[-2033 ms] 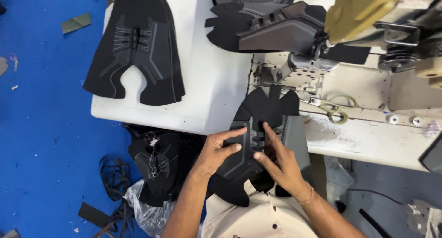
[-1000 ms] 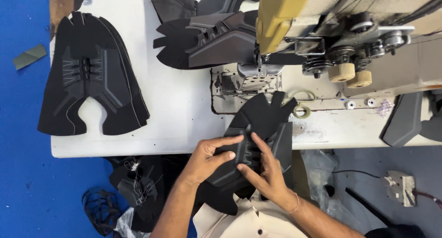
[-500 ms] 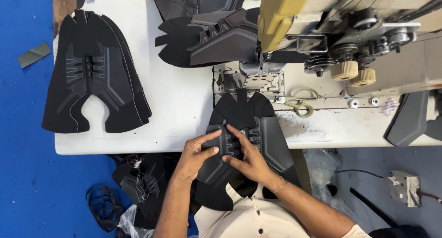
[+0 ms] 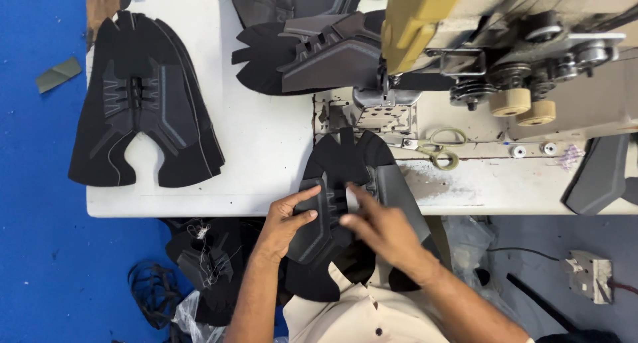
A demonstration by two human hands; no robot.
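At lower centre, the left hand (image 4: 287, 222) and right hand (image 4: 383, 231) both grip a black shoe upper (image 4: 345, 183) on the table edge (image 4: 199, 207) — flat, not yet under the sewing machine (image 4: 465, 44).

White table (image 4: 266, 150) carries black shoe uppers (image 4: 143, 104), scissors (image 4: 442, 147), sewing machine (image 4: 505, 44).

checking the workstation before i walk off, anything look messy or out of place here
Yes, under the table edge. A heap of black cut pieces with loose threads lies on the blue floor, beside tangled black straps. A grey scrap lies further up. On the table, the stacks look orderly.
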